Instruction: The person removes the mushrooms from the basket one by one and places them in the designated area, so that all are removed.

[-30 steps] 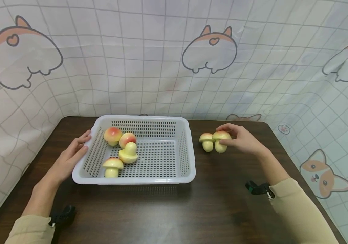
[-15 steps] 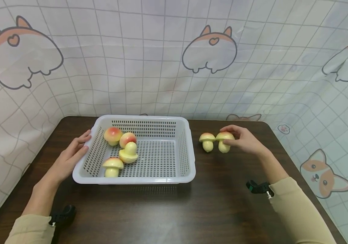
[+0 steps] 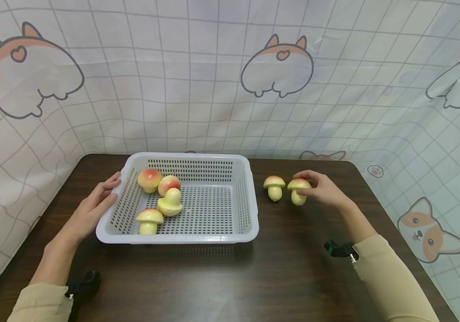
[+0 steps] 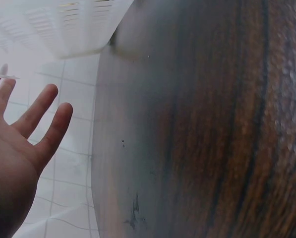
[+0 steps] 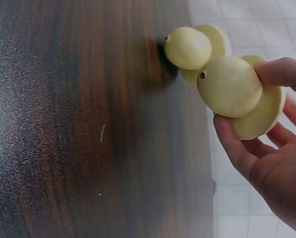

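The mushroom (image 3: 297,190), pale yellow with a red-flushed cap and a small dark spot at the stem's end, is pinched in the right hand (image 3: 321,189), cap above stem in the head view. Left of it, the white, slotted, rectangular basket (image 3: 179,239) stands on the table (image 3: 214,281), four similar mushrooms (image 3: 150,215) toward its left side and the left hand (image 3: 91,210) touching its left rim.
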The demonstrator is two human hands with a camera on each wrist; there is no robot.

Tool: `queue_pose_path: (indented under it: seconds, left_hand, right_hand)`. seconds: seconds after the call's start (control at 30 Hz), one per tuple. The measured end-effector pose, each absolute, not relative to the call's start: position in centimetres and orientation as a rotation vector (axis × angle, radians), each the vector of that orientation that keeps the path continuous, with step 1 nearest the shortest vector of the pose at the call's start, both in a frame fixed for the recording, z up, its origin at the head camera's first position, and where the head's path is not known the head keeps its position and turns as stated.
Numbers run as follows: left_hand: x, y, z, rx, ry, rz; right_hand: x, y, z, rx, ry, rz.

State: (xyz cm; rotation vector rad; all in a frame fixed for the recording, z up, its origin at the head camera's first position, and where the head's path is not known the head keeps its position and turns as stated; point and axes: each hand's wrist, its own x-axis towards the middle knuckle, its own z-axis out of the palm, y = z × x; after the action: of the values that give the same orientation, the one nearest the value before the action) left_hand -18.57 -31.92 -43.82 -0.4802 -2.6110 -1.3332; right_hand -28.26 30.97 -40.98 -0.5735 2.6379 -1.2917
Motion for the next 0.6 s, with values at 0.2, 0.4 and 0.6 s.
queue_pose_path:
  seconds: [0.2,0.4,0.6]
  left_hand:
    - [-18.7,-32.0,-43.9,-0.499,-2.591,-1.354]
    - [-18.8,-32.0,-44.0,-0.484,-2.601,-1.358]
    - [-18.7,-32.0,-44.1,-0.479,-2.606,-1.371]
  right_hand:
    - [-28.6,30.9,-41.7,-0.567,2.631,-1.304]
    - [-29.2,30.9,-42.3,-0.529,2.615,-1.302]
    - [-29.5,30.9,-43.1,-0.477,2.631,-1.277]
